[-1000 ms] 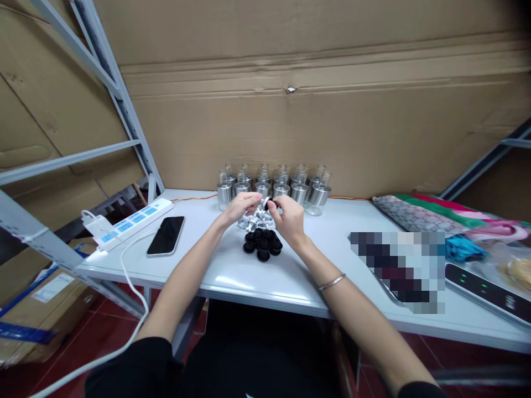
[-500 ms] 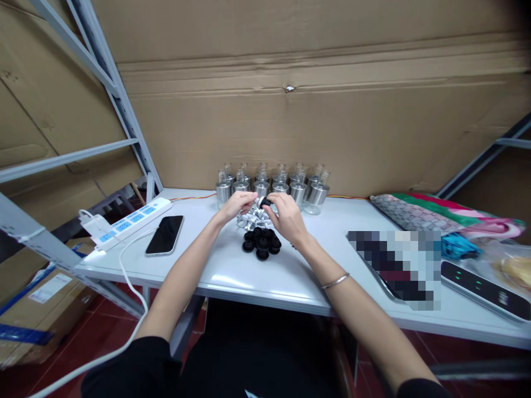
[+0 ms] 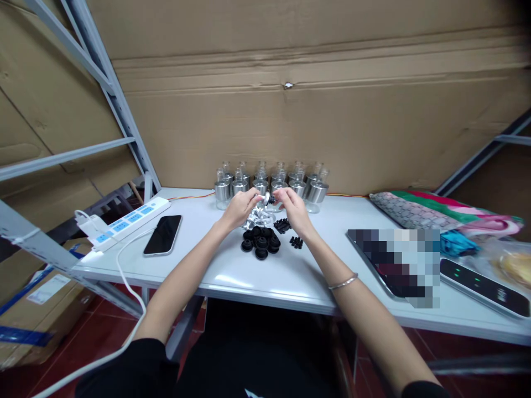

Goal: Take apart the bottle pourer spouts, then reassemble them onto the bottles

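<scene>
Small silver-and-black part (image 3: 267,198) pinched between left hand (image 3: 239,208) and right hand (image 3: 293,207), above the silver pile (image 3: 258,216), level between both hands.

Storeroom workbench: cardboard sheets (image 3: 290,110), metal shelving (image 3: 103,83), batch of small parts (image 3: 261,243)

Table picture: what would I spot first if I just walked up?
Likely the left hand and right hand meeting mid-table over a small silver part. Just behind them stands a row of shiny metal cups against the cardboard wall; in front lies a heap of black caps.
</scene>
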Demonstrator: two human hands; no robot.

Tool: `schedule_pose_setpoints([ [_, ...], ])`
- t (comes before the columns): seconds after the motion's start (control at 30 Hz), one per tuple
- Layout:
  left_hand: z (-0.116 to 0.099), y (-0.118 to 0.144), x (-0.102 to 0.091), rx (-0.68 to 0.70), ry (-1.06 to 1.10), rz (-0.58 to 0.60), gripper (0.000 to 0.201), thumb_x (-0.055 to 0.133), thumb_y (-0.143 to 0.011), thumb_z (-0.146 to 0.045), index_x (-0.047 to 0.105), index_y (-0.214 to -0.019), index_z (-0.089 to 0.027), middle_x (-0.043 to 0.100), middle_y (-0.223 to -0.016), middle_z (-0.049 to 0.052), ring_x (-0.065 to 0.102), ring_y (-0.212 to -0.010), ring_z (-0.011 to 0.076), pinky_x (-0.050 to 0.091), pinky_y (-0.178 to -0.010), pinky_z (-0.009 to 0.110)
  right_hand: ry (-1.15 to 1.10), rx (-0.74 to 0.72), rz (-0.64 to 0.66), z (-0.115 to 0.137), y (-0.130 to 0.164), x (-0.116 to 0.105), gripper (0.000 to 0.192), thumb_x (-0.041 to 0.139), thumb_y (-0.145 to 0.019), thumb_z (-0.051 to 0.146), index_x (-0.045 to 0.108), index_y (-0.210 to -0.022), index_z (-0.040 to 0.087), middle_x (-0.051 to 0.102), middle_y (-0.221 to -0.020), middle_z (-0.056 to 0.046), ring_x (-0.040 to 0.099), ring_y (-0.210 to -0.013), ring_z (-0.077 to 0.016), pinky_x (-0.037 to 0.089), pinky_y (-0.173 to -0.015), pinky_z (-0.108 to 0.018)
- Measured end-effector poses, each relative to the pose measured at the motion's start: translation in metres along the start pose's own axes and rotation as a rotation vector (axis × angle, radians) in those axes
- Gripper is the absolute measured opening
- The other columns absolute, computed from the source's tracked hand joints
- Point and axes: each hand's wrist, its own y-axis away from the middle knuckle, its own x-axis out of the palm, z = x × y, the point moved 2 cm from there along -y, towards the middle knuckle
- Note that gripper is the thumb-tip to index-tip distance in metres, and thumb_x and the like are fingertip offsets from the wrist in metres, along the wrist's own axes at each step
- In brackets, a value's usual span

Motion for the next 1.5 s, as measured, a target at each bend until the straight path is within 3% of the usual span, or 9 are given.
schedule_pose_setpoints([
  [0.07,0.0,0.0,-0.001,0.068,-0.075,0.0,0.035,0.032,-0.094,-0.044,0.055,-0.089,-0.017,0.058,-0.075,0.002,0.053,-0.073,0.0147,0.034,-0.075,0.025,-0.148,0.194,0.159,-0.004,-0.001,0.003,0.043,0.048,-0.078,0.06,0.054,-0.078,0.018,0.061,-0.069,-0.002,0.058,-0.064,-0.015,0.044,-0.058,-0.028],
  [0.13,0.002,-0.001,-0.001,0.102,-0.107,0.007,0.035,0.034,-0.093,-0.044,0.056,-0.092,-0.017,0.061,-0.085,0.004,0.054,-0.078,0.0159,0.034,-0.077,0.025,-0.273,0.295,0.278,-0.005,0.0,0.005,0.044,0.055,-0.072,0.061,0.053,-0.073,0.017,0.06,-0.062,0.0,0.056,-0.058,-0.0132,0.043,-0.055,-0.026],
  [0.2,0.006,-0.002,-0.002,0.099,-0.107,0.019,0.035,0.034,-0.093,-0.044,0.056,-0.093,-0.017,0.061,-0.086,0.005,0.054,-0.078,0.0158,0.034,-0.075,0.024,-0.353,0.329,0.3,-0.005,0.001,0.006,0.042,0.064,-0.067,0.057,0.054,-0.071,0.017,0.059,-0.06,0.002,0.054,-0.055,-0.0107,0.044,-0.056,-0.025],
  [0.37,0.013,-0.005,-0.005,0.034,-0.023,0.109,0.033,0.036,-0.092,-0.044,0.054,-0.087,-0.018,0.052,-0.066,-0.002,0.049,-0.064,0.0123,0.032,-0.063,0.021,-0.388,0.36,0.256,-0.006,0.002,0.008,0.041,0.072,-0.059,0.052,0.057,-0.073,0.017,0.062,-0.063,0.001,0.057,-0.058,-0.0111,0.048,-0.062,-0.028],
  [0.6,0.006,-0.005,-0.013,-0.102,0.11,0.153,0.031,0.037,-0.089,-0.043,0.048,-0.075,-0.018,0.043,-0.052,-0.006,0.043,-0.052,0.0099,0.031,-0.056,0.02,-0.192,0.129,0.201,-0.004,0.001,0.01,0.034,0.064,-0.07,0.05,0.056,-0.077,0.017,0.061,-0.06,0.001,0.057,-0.059,-0.013,0.047,-0.064,-0.029],
  [0.87,0.007,-0.004,-0.017,-0.211,0.299,0.131,0.041,0.045,-0.083,-0.049,0.036,-0.058,-0.018,0.035,-0.046,-0.007,0.033,-0.043,0.0066,0.026,-0.047,0.021,0.222,-0.138,0.128,0.002,0.009,0.012,0.019,0.051,-0.084,0.035,0.056,-0.088,0.018,0.065,-0.072,-0.003,0.06,-0.067,-0.0162,0.044,-0.062,-0.027],
  [1.2,0.013,-0.005,-0.013,-0.418,0.596,0.18,0.052,0.054,-0.075,-0.059,0.034,-0.051,-0.018,0.028,-0.039,-0.008,0.024,-0.033,0.0032,0.017,-0.035,0.021,0.511,-0.509,0.124,0.0,0.012,0.014,0.021,0.046,-0.09,0.034,0.058,-0.095,0.018,0.063,-0.078,-0.008,0.057,-0.073,-0.0195,0.046,-0.068,-0.032],
  [1.5,0.011,-0.004,-0.012,-0.415,0.669,0.23,0.06,0.052,-0.077,-0.065,0.028,-0.047,-0.019,0.029,-0.032,-0.007,0.029,-0.027,0.0036,0.022,-0.033,0.02,0.639,-0.68,0.15,0.006,0.015,0.013,0.021,0.042,-0.092,0.029,0.059,-0.096,0.018,0.061,-0.077,-0.008,0.051,-0.071,-0.02,0.044,-0.068,-0.033],
])
